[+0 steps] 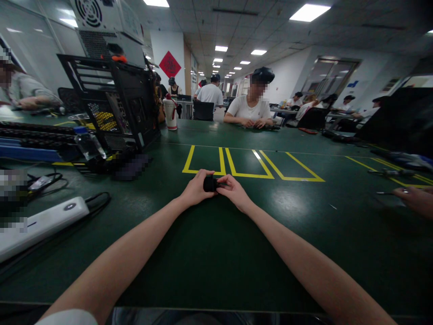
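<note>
My left hand (196, 188) is closed round a small black object (210, 183), blocky in outline, with fingers above it and the thumb below. At the object's right end, my right hand (233, 191) pinches with thumb and fingertips. A thin, pale sliver shows between those fingertips, too small to name. Both hands meet over the dark green table (216, 262), just in front of the yellow tape outlines (250, 175). What the black object is cannot be made out.
On the left stand an open black computer case (135, 104), a clear bottle (88, 143) and a white power strip (43, 225). A cup (171, 113) stands farther back. Another person's hand (416, 198) holds a thin tool at right. A co-worker (250, 108) sits opposite.
</note>
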The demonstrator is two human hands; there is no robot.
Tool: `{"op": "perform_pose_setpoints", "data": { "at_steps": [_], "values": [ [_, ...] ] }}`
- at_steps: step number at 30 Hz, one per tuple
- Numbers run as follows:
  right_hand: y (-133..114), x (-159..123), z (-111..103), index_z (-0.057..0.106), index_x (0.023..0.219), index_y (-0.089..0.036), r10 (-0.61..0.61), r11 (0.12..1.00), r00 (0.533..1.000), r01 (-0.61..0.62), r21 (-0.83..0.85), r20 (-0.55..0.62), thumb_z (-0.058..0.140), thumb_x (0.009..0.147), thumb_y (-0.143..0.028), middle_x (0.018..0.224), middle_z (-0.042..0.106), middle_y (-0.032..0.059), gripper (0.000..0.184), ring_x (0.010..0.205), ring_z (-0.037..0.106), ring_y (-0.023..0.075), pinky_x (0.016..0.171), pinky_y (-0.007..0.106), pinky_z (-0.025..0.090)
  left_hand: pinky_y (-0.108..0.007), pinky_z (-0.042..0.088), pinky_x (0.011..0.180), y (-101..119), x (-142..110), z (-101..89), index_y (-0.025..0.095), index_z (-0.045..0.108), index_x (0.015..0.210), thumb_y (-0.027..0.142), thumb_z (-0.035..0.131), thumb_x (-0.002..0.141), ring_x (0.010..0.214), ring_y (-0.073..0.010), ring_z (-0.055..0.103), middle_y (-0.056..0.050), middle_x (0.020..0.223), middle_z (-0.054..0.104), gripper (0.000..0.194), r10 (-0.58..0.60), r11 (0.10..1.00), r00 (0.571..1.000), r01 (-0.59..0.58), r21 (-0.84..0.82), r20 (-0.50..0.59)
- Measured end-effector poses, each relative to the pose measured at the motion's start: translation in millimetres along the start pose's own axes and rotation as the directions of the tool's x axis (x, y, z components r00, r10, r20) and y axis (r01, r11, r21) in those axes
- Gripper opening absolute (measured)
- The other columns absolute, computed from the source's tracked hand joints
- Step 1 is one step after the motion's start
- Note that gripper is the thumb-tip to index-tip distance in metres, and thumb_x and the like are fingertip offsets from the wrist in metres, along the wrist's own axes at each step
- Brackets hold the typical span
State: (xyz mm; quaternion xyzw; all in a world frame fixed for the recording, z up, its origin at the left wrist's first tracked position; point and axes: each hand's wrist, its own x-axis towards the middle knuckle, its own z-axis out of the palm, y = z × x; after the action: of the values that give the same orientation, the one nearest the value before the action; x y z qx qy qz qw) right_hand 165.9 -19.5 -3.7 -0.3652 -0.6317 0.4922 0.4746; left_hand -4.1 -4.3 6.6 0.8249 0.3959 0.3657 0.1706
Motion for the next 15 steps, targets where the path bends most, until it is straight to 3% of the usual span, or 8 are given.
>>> {"op": "perform_pose_setpoints", "data": {
  "at_steps": [4, 9, 15],
  "values": [
    [3, 2, 0, 0.046, 0.093, -0.02, -0.067, 0.977, 0.994, 0.048, -0.208, -0.085, 0.049, 0.067, -0.01, 0.102, 0.052, 0.001, 0.027, 0.101, 0.052, 0.0146, 0.092, 0.034, 0.038, -0.039, 0.042, 0.086, -4, 1, 0.5, 0.022, 0.038, 0.112, 0.028, 0.069, 0.061, 0.102, -0.0213, 0.049, -0.005, 0.112, 0.046, 0.06, -0.007, 1.0, 1.0, 0.007, -0.005, 0.0],
    [-3, -4, -6, 0.043, 0.109, -0.02, -0.07, 0.833, 0.975, -0.059, -0.55, -0.212, 0.051, 0.07, -0.018, 0.113, 0.049, 0.0046, 0.04, 0.11, 0.045, 0.0188, 0.096, 0.038, 0.034, -0.041, 0.04, 0.089, -6, 3, -2.2, 0.023, 0.038, 0.113, 0.032, 0.068, 0.062, 0.106, -0.0227, 0.047, -0.005, 0.115, 0.047, 0.06, -0.1, 0.993, 0.994, 0.102, -0.052, 0.033],
    [-6, -8, -11, 0.042, 0.114, -0.019, 0.004, 0.743, 0.996, -0.065, -0.666, -0.093, 0.059, 0.068, -0.027, 0.116, 0.047, 0.0067, 0.05, 0.109, 0.046, 0.0205, 0.092, 0.038, 0.037, -0.041, 0.041, 0.088, -13, 7, -3.8, 0.023, 0.037, 0.115, 0.04, 0.066, 0.063, 0.108, -0.0235, 0.047, -0.007, 0.116, 0.048, 0.062, -0.228, 0.965, 0.967, 0.24, -0.105, 0.113]
  ]
}}
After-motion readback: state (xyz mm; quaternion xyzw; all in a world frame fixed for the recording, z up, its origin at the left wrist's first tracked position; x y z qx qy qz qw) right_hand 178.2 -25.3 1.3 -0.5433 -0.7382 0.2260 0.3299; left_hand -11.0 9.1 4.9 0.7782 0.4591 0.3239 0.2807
